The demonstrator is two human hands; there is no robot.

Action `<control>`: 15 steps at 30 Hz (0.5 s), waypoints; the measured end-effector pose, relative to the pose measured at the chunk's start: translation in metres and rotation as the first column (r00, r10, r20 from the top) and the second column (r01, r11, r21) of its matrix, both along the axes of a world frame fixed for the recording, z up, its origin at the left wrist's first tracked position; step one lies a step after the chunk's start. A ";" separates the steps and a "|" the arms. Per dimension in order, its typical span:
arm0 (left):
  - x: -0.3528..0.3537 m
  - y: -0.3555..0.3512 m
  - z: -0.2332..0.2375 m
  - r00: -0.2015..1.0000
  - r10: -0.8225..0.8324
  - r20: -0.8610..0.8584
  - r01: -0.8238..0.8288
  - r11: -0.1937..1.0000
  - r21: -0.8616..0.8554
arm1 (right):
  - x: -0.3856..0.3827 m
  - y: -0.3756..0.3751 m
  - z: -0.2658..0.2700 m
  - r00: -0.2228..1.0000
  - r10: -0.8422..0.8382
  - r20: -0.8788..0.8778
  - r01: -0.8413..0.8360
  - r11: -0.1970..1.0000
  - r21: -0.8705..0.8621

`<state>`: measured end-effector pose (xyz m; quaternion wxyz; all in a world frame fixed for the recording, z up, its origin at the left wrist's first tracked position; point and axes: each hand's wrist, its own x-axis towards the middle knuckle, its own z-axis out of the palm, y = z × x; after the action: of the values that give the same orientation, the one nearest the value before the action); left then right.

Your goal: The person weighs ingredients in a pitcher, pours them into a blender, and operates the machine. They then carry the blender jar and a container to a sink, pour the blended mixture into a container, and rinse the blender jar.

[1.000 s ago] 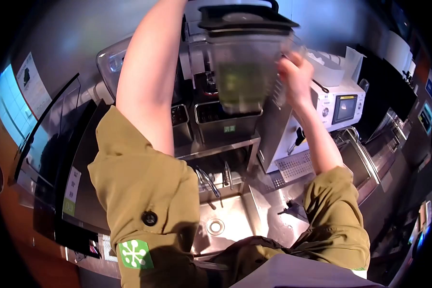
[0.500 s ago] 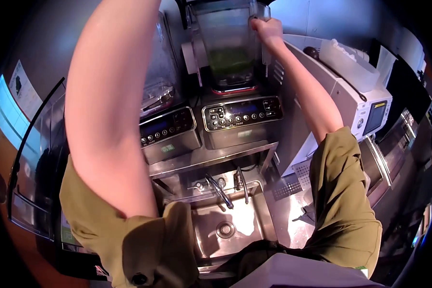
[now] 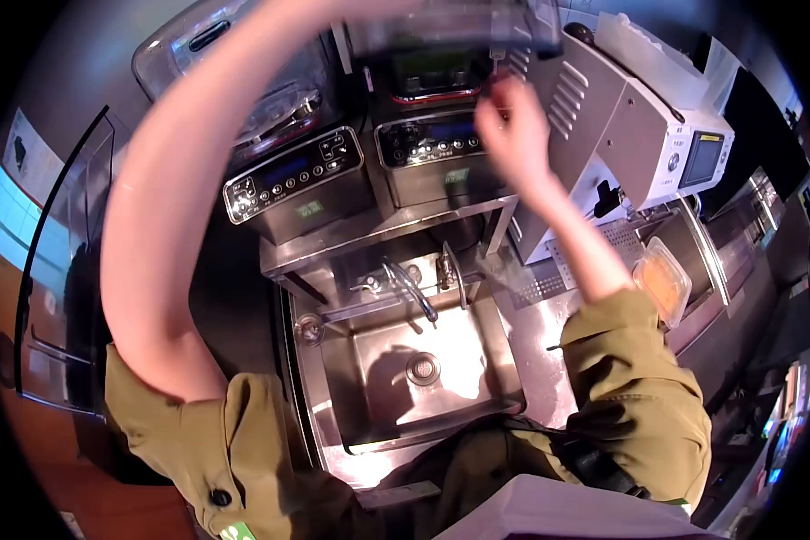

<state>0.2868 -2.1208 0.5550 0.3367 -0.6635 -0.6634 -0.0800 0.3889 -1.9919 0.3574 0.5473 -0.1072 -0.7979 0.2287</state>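
The blender jar, with green contents in its lower part, stands seated on the right-hand blender base. A dark, see-through cover (motion-blurred) crosses the upper part of the jar.

Right hand: positioned in front of the right end of the base's control panel, just below the jar. The fingers are loosely curled; blur prevents telling whether they grip anything. Left hand: located at the top edge, mostly cut off. Its grip cannot be told.

A second blender base stands beside the first, on the left, below a clear enclosure. Both bases rest on a metal shelf above the sink and its taps. To the right stands a machine (display on its front) carrying a translucent bin. A container with orange contents lies near the right forearm.
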 end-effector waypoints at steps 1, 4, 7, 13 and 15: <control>-0.006 0.000 -0.031 1.000 -0.029 -0.008 0.029 0.999 -0.028 | 0.003 -0.016 -0.037 0.991 0.124 -0.039 -0.103 0.932 0.348; -0.031 0.018 -0.118 0.994 0.028 -0.103 -0.038 0.995 -0.097 | 0.018 -0.065 -0.068 0.931 0.131 0.340 -0.207 0.958 0.197; -0.044 0.023 -0.149 0.995 -0.084 0.058 0.081 0.995 0.054 | -0.003 -0.056 -0.074 0.926 0.025 0.378 -0.141 0.949 0.284; -0.048 0.027 -0.164 0.914 -0.279 0.295 0.220 0.951 0.216 | -0.011 -0.055 -0.080 0.888 0.029 0.460 -0.143 0.966 0.215; -0.048 0.029 -0.167 0.912 -0.284 0.296 0.214 0.945 0.246 | -0.012 -0.056 -0.083 0.881 0.047 0.471 -0.150 0.972 0.183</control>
<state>0.2383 -2.0913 0.3880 0.2763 -0.6813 -0.6075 -0.3008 0.3765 -2.0480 0.2743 0.3372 -0.0583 -0.9296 0.1368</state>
